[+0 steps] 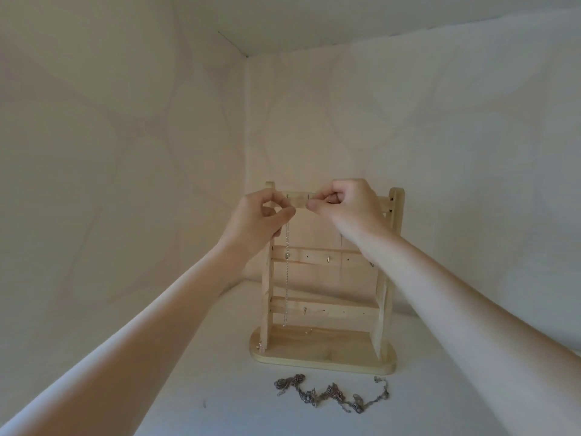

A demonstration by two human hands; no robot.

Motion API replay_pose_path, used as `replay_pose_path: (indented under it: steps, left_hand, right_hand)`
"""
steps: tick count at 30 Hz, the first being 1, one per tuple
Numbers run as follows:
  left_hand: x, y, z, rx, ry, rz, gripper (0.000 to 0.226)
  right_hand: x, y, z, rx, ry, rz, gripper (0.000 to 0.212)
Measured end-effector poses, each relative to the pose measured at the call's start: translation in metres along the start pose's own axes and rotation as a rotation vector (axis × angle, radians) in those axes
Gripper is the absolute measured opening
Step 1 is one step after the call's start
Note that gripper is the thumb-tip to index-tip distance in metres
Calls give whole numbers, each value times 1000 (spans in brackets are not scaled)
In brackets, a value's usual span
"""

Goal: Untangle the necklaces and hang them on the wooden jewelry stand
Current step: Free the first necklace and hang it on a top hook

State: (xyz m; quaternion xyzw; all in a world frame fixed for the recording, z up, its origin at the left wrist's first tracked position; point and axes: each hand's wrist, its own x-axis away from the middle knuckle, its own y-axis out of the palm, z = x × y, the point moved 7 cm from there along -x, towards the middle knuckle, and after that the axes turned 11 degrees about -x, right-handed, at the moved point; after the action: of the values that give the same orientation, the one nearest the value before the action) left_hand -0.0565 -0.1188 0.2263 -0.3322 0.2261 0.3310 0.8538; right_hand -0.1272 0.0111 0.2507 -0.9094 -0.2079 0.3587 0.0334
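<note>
A wooden jewelry stand (327, 350) with three hooked crossbars stands upright on a white surface in a corner. My left hand (261, 218) pinches a thin silver necklace (286, 278) at the top bar; the chain hangs straight down the stand's left side to just above the base. My right hand (345, 206) pinches close by at the top bar, fingers curled; what it holds is too small to make out. A tangled heap of darker necklaces (333, 394) lies on the surface in front of the stand's base.
Pale walls close in on the left and behind the stand. A small silver piece (260, 347) lies on the base's left edge, and another small piece (309, 331) sits on the base. A tiny dark fleck (204, 403) lies left of the tangle.
</note>
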Motion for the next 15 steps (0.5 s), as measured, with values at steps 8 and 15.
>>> replay_pose_path:
  steps: [8, 15]
  left_hand:
    - [-20, 5, -18, -13, 2, 115, 20]
    - [-22, 12, -10, -253, 48, 142, 16]
  right_hand:
    - [-35, -2, -2, 78, -28, 99, 6]
    - [-46, 8, -8, 546, -108, 102, 6]
